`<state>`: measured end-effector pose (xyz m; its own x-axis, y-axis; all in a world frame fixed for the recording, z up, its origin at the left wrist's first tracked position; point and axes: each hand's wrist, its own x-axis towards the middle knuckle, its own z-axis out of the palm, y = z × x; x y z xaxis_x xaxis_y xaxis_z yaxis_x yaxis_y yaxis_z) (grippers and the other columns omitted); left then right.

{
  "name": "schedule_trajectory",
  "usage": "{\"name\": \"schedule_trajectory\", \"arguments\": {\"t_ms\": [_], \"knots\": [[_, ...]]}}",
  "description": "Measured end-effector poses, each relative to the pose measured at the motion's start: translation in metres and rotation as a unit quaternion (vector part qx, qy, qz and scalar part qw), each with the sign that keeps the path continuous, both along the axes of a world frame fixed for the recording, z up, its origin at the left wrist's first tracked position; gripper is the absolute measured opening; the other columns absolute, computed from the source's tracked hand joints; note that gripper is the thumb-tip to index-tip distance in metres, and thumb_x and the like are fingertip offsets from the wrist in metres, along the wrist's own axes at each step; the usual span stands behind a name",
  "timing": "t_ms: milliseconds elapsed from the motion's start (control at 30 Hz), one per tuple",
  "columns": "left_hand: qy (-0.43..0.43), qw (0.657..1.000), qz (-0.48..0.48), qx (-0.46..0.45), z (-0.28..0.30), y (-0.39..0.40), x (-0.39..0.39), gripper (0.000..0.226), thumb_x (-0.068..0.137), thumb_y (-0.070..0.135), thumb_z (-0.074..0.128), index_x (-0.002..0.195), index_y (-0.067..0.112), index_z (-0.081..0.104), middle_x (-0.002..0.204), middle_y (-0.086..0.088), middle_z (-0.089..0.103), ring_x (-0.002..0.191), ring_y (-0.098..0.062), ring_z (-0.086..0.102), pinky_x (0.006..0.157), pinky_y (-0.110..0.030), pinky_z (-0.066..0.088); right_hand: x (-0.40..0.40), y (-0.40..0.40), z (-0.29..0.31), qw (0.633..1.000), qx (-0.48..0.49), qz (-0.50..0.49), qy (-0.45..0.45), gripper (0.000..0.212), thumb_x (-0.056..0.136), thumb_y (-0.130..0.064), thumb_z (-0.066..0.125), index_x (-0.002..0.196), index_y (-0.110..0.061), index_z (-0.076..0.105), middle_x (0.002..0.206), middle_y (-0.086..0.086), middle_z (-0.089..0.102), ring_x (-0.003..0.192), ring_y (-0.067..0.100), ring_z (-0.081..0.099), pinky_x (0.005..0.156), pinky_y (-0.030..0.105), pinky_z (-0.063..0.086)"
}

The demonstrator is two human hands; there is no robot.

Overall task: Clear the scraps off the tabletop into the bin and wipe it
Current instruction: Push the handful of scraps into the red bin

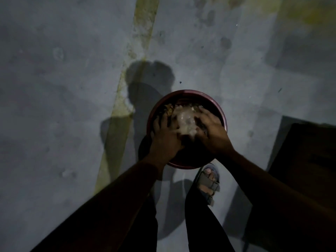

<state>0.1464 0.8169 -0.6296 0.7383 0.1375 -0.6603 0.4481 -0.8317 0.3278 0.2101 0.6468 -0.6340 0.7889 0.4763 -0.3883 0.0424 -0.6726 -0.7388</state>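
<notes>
Just below the middle of the frame, your two hands met over the bin (pixel 187 95), a round dark-red tub standing on the grey floor (pixel 63 88). Your left hand (pixel 164 138) sat over the tub's left side and your right hand (pixel 212 131) over its right side, palms turned inward toward each other. Between them lay a pale, crumpled wad (pixel 186 122), blurred and glossy; it looked like thin plastic or paper, though you could not have told which from this view. Both hands were curled partway closed against that wad, one on each flank. Whether they were truly gripping it or only pressing it down could not be told.

Scraps (pixel 170 107), yellowish bits, showed just beyond the wad toward the tub's far rim, already inside.

What mattered was this: the wad sat straight under your hands and within the rim, with neither hand clearly nearer, so letting go would most likely have dropped it into the tub rather than onto the floor.

Your sandal (pixel 209 180) stood just beside the near rim, lower right of the tub. A dark block, perhaps the counter (pixel 305 155), filled the right edge; its top was not visible, so the wiping looked still to be done.
</notes>
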Motion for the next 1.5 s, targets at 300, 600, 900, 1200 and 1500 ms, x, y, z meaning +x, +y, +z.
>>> {"name": "schedule_trajectory", "arguments": {"t_ms": [300, 600, 900, 1200, 1500], "knots": [[-0.108, 0.977, -0.141, 0.121, 0.001, -0.003, 0.001, 0.074, 0.086, 0.04, 0.037, 0.156, 0.016, 0.026, 0.167, -0.016, 0.017, 0.152, -0.04, 0.017, 0.117, -0.061, 0.024, -0.027, 0.016, 0.019, 0.976, -0.142, 0.094, -0.135, 0.064, 0.096, -0.055, 0.04, 0.154, -0.026, 0.036, 0.167, 0.008, 0.022, 0.152, 0.036, 0.021, 0.114, 0.066, 0.029], [-0.064, 0.961, -0.245, 0.112, -0.097, 0.009, -0.001, 0.077, 0.095, 0.053, 0.023, 0.159, 0.009, 0.021, 0.169, -0.011, 0.012, 0.155, -0.033, 0.01, 0.122, -0.058, 0.014, -0.03, 0.016, -0.093, 0.946, -0.238, 0.186, -0.12, 0.073, 0.097, -0.062, 0.022, 0.161, -0.028, 0.021, 0.17, 0.008, 0.014, 0.154, 0.036, 0.017, 0.116, 0.07, 0.018], [-0.029, 0.961, -0.248, 0.121, -0.141, 0.012, 0.015, 0.071, 0.099, 0.05, 0.01, 0.161, 0.015, 0.011, 0.17, -0.002, 0.004, 0.153, -0.024, 0.017, 0.123, -0.045, 0.009, -0.027, 0.023, -0.145, 0.946, -0.249, 0.158, -0.134, 0.073, 0.099, -0.059, 0.033, 0.162, -0.025, 0.02, 0.17, 0.007, 0.013, 0.156, 0.032, 0.01, 0.12, 0.064, 0.014], [-0.122, 0.964, -0.193, 0.135, -0.068, 0.006, -0.006, 0.07, 0.098, 0.041, 0.038, 0.16, 0.012, 0.022, 0.168, -0.008, 0.019, 0.153, -0.026, 0.02, 0.117, -0.053, 0.023, -0.019, 0.015, -0.055, 0.959, -0.219, 0.148, -0.103, 0.074, 0.097, -0.068, 0.027, 0.161, -0.033, 0.015, 0.171, 0.003, 0.006, 0.156, 0.033, 0.006, 0.118, 0.065, 0.017], [-0.151, 0.963, -0.194, 0.113, 0.098, 0.021, -0.027, 0.072, 0.093, 0.045, 0.05, 0.155, 0.012, 0.035, 0.162, -0.009, 0.033, 0.149, -0.029, 0.029, 0.11, -0.055, 0.033, -0.039, 0.001, 0.112, 0.965, -0.23, 0.103, -0.071, 0.07, 0.1, -0.059, 0.035, 0.161, -0.033, 0.014, 0.171, 0.003, 0.007, 0.156, 0.028, 0.006, 0.122, 0.059, 0.016]]}}
